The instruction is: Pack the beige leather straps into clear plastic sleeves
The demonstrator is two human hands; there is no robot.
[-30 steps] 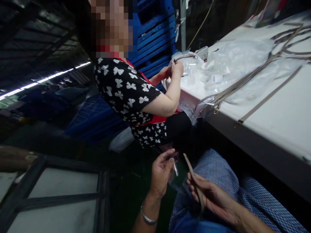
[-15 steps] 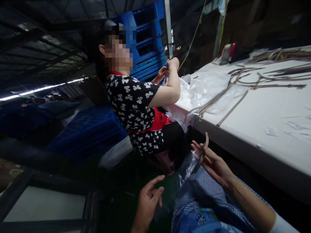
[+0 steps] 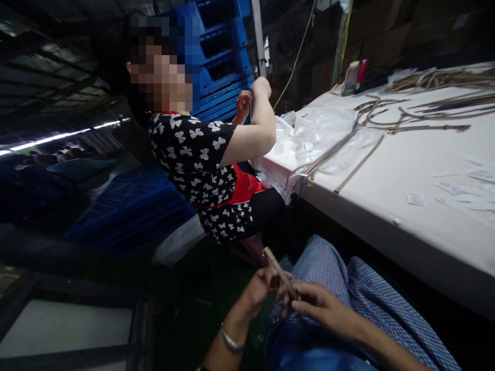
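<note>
A beige strap (image 3: 281, 271), folded short with a small gold-coloured metal piece at its upper end, is held in front of my lap. My right hand (image 3: 315, 303) grips its lower end between thumb and fingers. Curled against the strap's other side, my left hand (image 3: 260, 289) has its fingers closed on it, partly hidden behind it. A bracelet (image 3: 231, 341) circles my left wrist. Faint clear plastic seems to hang below the hands, too dark to make out well.
The white table (image 3: 371, 206) on the right bears several beige straps (image 3: 359, 121), clear plastic bags (image 3: 309, 134) and paper labels (image 3: 415, 199). A co-worker (image 3: 201, 170) sits at its far end, hands raised. Blue pallets (image 3: 131, 201) stand behind, and a dark frame (image 3: 143, 330) is lower left.
My left hand, open and apart before, has come up to the strap and closed on it. My right hand has moved left and down with the strap. The view has shifted slightly.
</note>
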